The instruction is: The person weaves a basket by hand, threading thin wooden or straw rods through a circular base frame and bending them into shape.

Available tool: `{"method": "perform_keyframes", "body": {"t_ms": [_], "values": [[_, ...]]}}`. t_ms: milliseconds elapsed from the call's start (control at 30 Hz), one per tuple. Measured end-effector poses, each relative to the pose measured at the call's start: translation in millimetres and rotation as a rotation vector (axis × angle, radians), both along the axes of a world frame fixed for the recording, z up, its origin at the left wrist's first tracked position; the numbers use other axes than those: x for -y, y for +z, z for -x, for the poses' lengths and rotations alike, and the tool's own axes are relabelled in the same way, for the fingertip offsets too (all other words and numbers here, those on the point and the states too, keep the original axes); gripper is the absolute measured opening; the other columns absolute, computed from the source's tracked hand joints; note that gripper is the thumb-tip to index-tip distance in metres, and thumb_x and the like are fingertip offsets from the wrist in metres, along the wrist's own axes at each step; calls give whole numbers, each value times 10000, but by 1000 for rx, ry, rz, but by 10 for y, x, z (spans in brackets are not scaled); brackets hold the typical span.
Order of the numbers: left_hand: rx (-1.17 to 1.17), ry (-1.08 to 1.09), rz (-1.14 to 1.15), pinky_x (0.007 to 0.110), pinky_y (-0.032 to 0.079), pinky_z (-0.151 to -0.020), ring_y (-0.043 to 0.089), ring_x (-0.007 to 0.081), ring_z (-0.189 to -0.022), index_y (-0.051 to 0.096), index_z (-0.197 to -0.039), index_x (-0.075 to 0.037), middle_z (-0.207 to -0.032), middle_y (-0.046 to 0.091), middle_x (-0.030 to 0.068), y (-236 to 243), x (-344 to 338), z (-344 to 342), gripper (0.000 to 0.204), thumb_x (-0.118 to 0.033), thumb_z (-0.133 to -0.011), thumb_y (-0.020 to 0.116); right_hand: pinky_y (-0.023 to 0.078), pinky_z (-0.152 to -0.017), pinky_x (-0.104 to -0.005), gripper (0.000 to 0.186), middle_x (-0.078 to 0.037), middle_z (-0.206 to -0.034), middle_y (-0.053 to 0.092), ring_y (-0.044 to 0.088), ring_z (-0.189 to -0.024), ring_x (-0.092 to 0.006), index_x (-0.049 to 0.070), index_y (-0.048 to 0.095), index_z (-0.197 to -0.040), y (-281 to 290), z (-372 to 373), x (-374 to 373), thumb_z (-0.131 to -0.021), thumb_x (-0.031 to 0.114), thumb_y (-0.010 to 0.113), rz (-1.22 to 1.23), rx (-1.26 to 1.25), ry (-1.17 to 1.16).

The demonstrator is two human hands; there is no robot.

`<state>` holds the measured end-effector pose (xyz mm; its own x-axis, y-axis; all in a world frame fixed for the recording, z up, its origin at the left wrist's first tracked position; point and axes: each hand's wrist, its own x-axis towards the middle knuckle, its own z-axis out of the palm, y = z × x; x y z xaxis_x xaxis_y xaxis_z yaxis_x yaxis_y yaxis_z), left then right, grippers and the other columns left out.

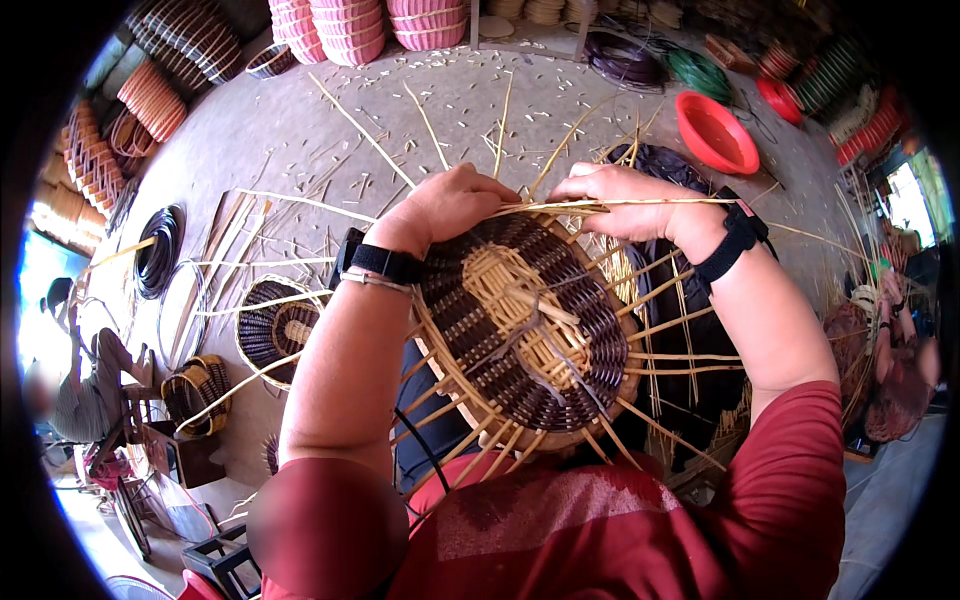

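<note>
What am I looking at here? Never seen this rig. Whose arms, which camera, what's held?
No robot: those are a person's bare arms. There is one view, from a wide fisheye camera on the person's head looking down, hence the bent edges and black border.

In front of the person's body is a half-made dark-and-pale basket, with pale rods sticking out around it. The left hand and right hand are at its far rim, fingers on thin pale strands; their exact grip is hidden.

Beyond, the floor holds scattered offcuts, a red basin and a black coil.
</note>
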<state>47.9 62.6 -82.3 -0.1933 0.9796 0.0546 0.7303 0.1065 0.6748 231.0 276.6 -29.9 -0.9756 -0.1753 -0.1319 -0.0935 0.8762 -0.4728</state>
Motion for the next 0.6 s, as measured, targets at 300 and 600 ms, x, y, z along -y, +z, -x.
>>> {"method": "perform_keyframes", "body": {"t_ms": [300, 600], "values": [[205, 46, 107, 370, 471, -1074, 632, 300, -1142, 772, -1218, -87, -1201, 735, 170, 21, -57, -16, 369, -209, -919, 592, 567, -809, -469, 252, -265, -896, 713, 731, -904, -397, 26, 712, -1063, 163, 9, 404, -847, 108, 611, 13, 90, -159], [32, 134, 186, 352, 552, -943, 699, 218, -1033, 736, -1282, -129, -1121, 761, 94, 303, -191, 307, 425, -376, -936, 737, 563, -827, -454, 333, -274, -950, 715, 717, -907, -414, 19, 695, -1156, -119, -97, 541, -853, 137, 622, 97, -38, -317]]}}
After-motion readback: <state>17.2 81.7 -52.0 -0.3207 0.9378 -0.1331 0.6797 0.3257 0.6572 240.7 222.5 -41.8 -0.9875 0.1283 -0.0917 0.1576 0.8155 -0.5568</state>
